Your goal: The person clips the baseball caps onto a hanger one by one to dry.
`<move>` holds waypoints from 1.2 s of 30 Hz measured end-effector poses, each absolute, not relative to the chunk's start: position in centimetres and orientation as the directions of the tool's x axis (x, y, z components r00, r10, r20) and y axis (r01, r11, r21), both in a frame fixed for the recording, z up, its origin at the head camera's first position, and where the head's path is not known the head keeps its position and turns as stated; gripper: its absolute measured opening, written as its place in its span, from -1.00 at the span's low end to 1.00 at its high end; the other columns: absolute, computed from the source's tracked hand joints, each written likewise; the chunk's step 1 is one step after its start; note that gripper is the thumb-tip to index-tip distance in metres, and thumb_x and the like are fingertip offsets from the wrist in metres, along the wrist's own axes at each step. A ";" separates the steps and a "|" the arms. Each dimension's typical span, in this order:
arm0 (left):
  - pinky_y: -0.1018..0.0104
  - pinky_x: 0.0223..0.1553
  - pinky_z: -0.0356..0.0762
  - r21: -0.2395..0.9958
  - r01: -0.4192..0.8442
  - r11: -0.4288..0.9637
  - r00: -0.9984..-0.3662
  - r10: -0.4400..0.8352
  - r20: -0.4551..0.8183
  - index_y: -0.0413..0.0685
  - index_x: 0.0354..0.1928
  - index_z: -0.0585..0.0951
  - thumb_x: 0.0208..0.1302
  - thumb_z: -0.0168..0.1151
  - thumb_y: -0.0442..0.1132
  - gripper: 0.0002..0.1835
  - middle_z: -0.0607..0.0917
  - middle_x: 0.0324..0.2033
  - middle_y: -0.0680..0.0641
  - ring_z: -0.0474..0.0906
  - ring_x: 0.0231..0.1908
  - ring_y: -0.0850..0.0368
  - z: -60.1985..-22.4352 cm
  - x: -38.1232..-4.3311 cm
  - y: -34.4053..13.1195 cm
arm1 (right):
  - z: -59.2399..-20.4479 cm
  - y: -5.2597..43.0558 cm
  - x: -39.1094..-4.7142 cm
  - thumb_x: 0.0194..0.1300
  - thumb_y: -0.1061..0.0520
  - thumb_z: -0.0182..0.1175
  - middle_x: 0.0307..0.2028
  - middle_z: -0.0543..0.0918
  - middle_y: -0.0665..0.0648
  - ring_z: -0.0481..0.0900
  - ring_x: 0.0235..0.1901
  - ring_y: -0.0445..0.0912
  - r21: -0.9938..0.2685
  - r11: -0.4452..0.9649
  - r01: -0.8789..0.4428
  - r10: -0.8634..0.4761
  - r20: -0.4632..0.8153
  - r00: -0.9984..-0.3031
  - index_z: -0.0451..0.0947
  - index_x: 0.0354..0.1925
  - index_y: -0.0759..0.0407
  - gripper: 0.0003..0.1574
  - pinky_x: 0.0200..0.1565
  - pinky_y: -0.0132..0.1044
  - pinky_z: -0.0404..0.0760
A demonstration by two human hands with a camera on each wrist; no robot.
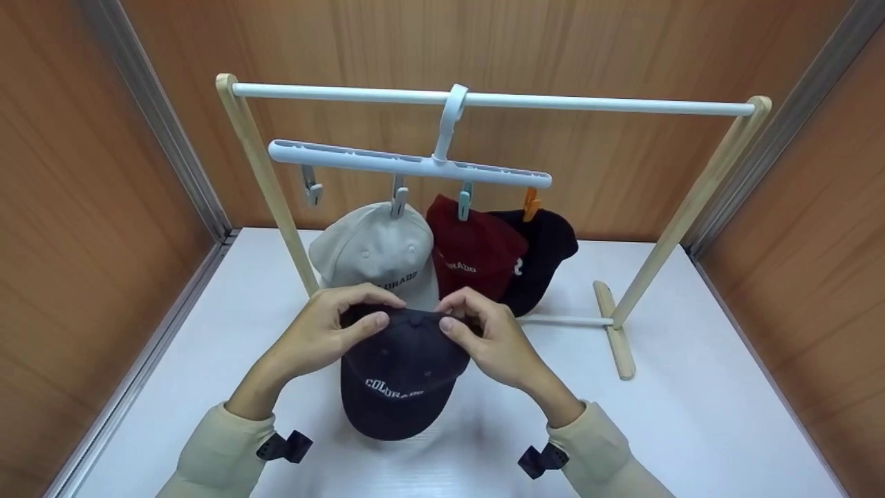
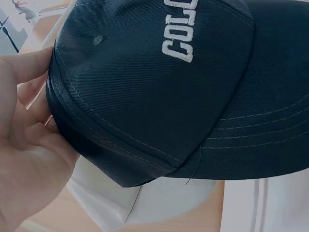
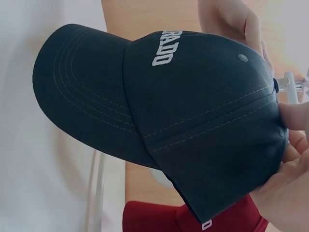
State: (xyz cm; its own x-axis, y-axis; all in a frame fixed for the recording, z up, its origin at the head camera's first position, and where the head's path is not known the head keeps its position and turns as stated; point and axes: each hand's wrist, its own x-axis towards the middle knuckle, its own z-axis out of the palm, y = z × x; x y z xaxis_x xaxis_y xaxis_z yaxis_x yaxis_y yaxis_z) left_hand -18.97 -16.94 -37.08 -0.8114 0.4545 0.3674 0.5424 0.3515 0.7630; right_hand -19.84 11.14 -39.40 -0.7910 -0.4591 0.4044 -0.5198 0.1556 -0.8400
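Both hands hold a dark navy cap (image 1: 408, 360) by the top of its crown, its brim pointing down toward the person and white COLORADO lettering facing up. The left hand (image 1: 332, 328) pinches the crown's left side between thumb and fingers. On the right side the right hand (image 1: 494, 339) grips it the same way. In the left wrist view the cap (image 2: 145, 87) fills most of the picture, with the left thumb against its edge. The right wrist view shows the cap (image 3: 207, 96) from its other side, right fingers partly hidden behind the crown.
A white hanger (image 1: 415, 164) hooks over the rack's bar (image 1: 588, 102). From its clips hang a white cap (image 1: 377, 238), a red cap (image 1: 477, 242) and a black cap (image 1: 546, 256). The leftmost grey clip (image 1: 312, 190) holds nothing. Wooden walls surround the white table (image 1: 691, 415).
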 end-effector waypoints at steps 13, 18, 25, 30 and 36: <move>0.40 0.12 0.58 0.769 0.539 0.344 -0.819 0.425 0.384 0.13 0.08 0.77 0.52 0.31 -0.28 -0.78 0.80 -0.02 0.17 0.69 0.05 0.11 -36.0 -19.3 -19.5 | -38.1 8.1 -20.3 0.58 0.21 0.21 -0.26 0.69 0.04 0.61 -0.22 -0.11 -0.863 0.141 -0.486 -0.471 0.373 -0.799 0.63 0.02 0.12 -0.88 -0.10 -0.25 0.58; 0.41 0.07 0.60 0.780 0.522 0.345 -0.832 0.408 0.377 0.10 0.05 0.78 0.51 0.31 -0.29 -0.80 0.80 -0.05 0.14 0.69 0.02 0.11 -35.5 -19.5 -20.3 | -37.7 7.0 -20.4 0.58 0.23 0.20 -0.16 0.72 0.06 0.63 -0.14 -0.12 -0.876 0.115 -0.468 -0.472 0.367 -0.802 0.62 0.01 0.15 -0.88 -0.01 -0.23 0.60; 0.42 0.04 0.61 0.767 0.520 0.375 -0.841 0.381 0.384 0.07 0.04 0.78 0.51 0.30 -0.32 -0.80 0.80 -0.06 0.10 0.69 -0.02 0.12 -34.9 -19.5 -21.4 | -37.0 5.3 -20.4 0.57 0.27 0.18 -0.11 0.71 0.06 0.62 -0.08 -0.14 -0.892 0.072 -0.446 -0.459 0.367 -0.809 0.61 0.02 0.18 -0.87 0.07 -0.22 0.59; 0.42 0.04 0.58 0.746 0.525 0.411 -0.844 0.368 0.391 0.09 0.04 0.79 0.52 0.30 -0.31 -0.80 0.81 -0.07 0.12 0.67 -0.04 0.12 -34.5 -19.7 -22.1 | -36.5 4.3 -20.5 0.56 0.30 0.17 -0.13 0.70 0.06 0.61 -0.09 -0.14 -0.902 0.036 -0.430 -0.453 0.369 -0.812 0.60 0.00 0.20 -0.87 0.04 -0.25 0.57; 0.37 -0.10 0.60 0.728 0.520 0.447 -0.850 0.355 0.389 0.11 0.04 0.79 0.53 0.30 -0.26 -0.81 0.81 -0.10 0.13 0.66 -0.13 0.11 -34.0 -20.0 -22.6 | -36.2 3.7 -21.0 0.56 0.33 0.16 -0.15 0.70 0.07 0.61 -0.11 -0.13 -0.911 -0.018 -0.412 -0.450 0.376 -0.810 0.60 0.00 0.25 -0.87 0.02 -0.28 0.57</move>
State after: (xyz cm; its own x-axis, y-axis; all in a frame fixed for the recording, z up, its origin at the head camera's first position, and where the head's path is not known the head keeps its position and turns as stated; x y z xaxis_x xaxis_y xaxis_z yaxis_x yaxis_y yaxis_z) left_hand -19.99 -22.55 -34.02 -0.8500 0.3551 0.3891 0.5199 0.4469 0.7280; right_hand -21.00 3.67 -36.18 -0.8100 -0.4505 0.3755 -0.4124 -0.0178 -0.9108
